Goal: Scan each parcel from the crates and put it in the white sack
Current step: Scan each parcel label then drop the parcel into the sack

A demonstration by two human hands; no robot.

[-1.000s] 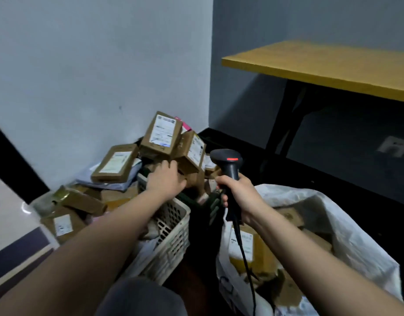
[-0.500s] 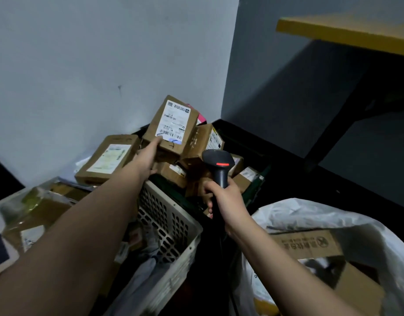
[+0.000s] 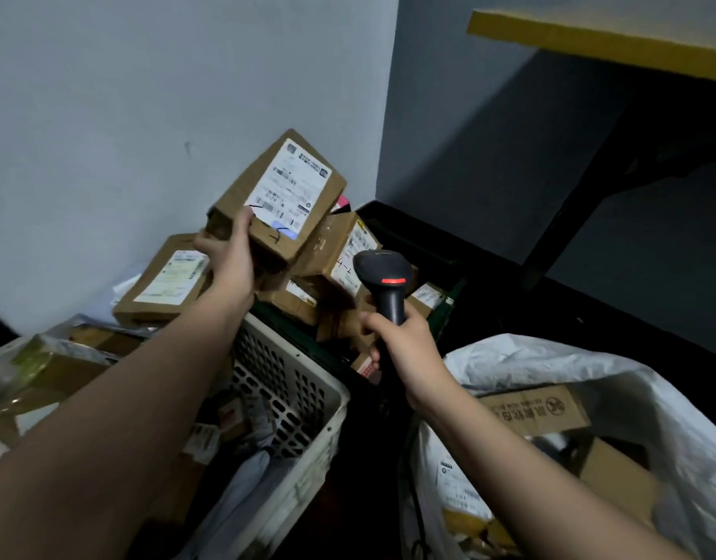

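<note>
Now a box is gripped by the left hand for scanning; the scanner, clasped by the right hand, must be aimed at its label.

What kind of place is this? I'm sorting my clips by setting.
Probably a parcel sorting corner or small courier depot. Labelled cardboard parcels are heaped in crates, the left hand lifts a labelled parcel, the right hand grips a barcode scanner, and a white sack holds more boxes.

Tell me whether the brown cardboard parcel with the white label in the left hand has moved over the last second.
Yes. The brown cardboard parcel has risen off the pile, higher against the leaning neighbour box, gripped by the left hand.
</note>
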